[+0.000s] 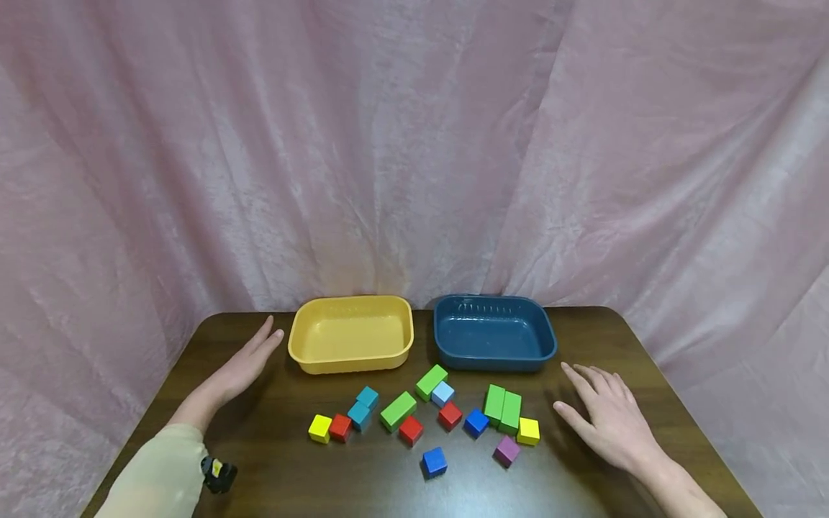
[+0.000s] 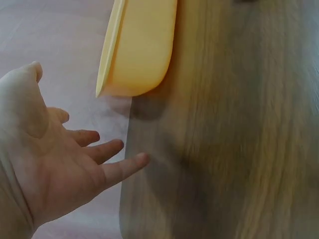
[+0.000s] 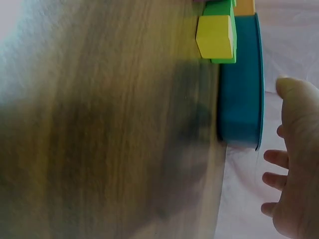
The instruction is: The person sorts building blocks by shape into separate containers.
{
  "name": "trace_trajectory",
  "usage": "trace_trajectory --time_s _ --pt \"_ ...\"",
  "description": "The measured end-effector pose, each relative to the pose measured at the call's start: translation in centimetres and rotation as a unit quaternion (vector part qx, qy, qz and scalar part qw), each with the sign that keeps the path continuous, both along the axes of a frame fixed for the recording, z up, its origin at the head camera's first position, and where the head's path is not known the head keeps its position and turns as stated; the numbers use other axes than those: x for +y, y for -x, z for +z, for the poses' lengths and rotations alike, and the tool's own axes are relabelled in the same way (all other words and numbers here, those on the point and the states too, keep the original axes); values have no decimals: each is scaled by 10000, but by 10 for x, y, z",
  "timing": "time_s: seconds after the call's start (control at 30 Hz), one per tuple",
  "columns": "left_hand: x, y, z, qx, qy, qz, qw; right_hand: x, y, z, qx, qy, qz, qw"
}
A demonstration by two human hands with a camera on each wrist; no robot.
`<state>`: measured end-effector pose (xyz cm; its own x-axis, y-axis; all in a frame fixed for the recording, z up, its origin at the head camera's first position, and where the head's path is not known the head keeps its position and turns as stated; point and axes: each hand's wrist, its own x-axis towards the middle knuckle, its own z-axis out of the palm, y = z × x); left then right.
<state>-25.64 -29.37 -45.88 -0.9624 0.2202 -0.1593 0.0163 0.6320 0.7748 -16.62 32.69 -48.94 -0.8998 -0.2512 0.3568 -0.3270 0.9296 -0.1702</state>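
Observation:
My left hand (image 1: 238, 368) has its fingers stretched out just left of a yellow tray (image 1: 304, 360), holding nothing. In the left wrist view its palm faces the tray's end wall, with a gap between. To the right of a dark blue tray (image 1: 495, 363), my right hand (image 1: 611, 423) hovers with fingers spread, also holding nothing. Nearest to it lies a yellow cube (image 1: 528, 432), beside two green blocks (image 1: 510, 413) that lie side by side. A purple cube (image 1: 506, 452) and a blue cube (image 1: 476, 423) are close by. Both trays show bare floors.
Several more blocks lie across the middle of the brown table (image 1: 278, 460): a red cube (image 1: 340, 427), a teal cube (image 1: 360, 414), a green block (image 1: 398, 411), a light blue cube (image 1: 442, 393). Another blue cube (image 1: 435, 462) sits nearer the front. A pink curtain (image 1: 414, 144) hangs behind.

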Motion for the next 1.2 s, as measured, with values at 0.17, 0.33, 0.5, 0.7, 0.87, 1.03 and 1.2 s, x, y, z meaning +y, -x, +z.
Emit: trace_trajectory --time_s 0.17,0.33,0.5,0.7,0.87,1.03,1.2 --pt "9 10 -1 -384 -785 183 9960 -6 -3 1 93 27 186 9998" --pt "12 20 -2 -666 -1327 374 9882 -11 -5 3 69 40 364 9993" --pt "5 32 1 -907 -1400 421 9851 -18 -4 3 40 121 596 9981" --pt "-3 46 -1 -1190 -1804 584 9746 -27 -6 -3 -248 302 713 9967" --pt "0 53 -9 -1403 -2301 595 9612 -31 -10 -9 -415 280 699 9963" --pt "3 57 -19 -1522 -2426 563 9565 -34 -13 -13 -501 279 708 9958" --pt "3 59 -27 -1609 -2579 549 9511 -35 -15 -15 -576 318 751 9950"
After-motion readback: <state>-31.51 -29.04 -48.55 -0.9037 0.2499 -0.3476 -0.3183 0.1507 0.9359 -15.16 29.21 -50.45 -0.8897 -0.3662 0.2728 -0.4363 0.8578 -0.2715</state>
